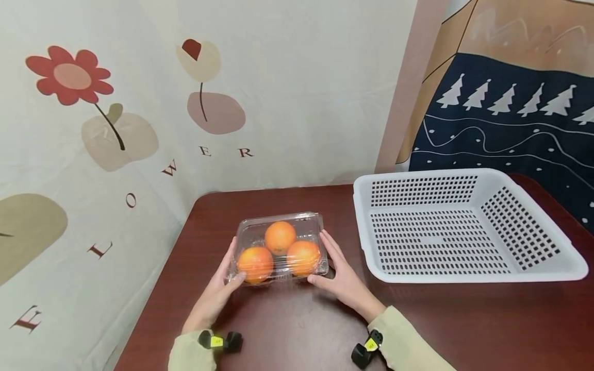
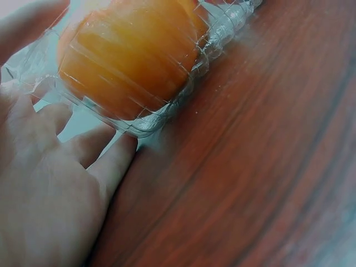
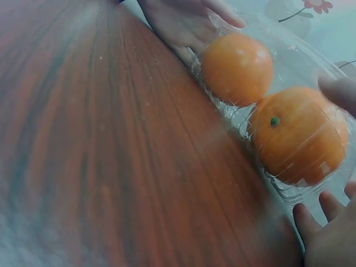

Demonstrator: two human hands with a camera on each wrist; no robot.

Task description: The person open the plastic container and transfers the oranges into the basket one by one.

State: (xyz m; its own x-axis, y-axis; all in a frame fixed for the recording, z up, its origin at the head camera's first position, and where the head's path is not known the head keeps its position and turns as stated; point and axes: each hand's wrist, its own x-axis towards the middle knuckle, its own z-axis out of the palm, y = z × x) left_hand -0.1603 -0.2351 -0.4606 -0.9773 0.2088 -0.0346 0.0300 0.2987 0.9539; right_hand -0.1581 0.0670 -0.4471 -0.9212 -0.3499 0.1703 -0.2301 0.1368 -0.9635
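A clear plastic clamshell box (image 1: 290, 220) is at the middle of the table, between both hands. Three oranges show through it: one at the back (image 1: 280, 237), one at front left (image 1: 255, 265) and one at front right (image 1: 303, 258). My left hand (image 1: 217, 294) grips the box's left side, thumb at the front corner and fingers along the side wall. On the opposite side, my right hand (image 1: 342, 281) holds it the same way. In the right wrist view, two oranges are seen through the ribbed front wall, one with a green stem end (image 3: 274, 121).
A white perforated plastic basket (image 1: 438, 278) stands on the right of the dark red-brown table (image 1: 287, 330). Behind the table hangs a pale flower-print cloth (image 1: 301, 103), with a navy tree-print cloth (image 1: 501, 139) at the right. Each wrist carries a small black camera (image 1: 232, 342).
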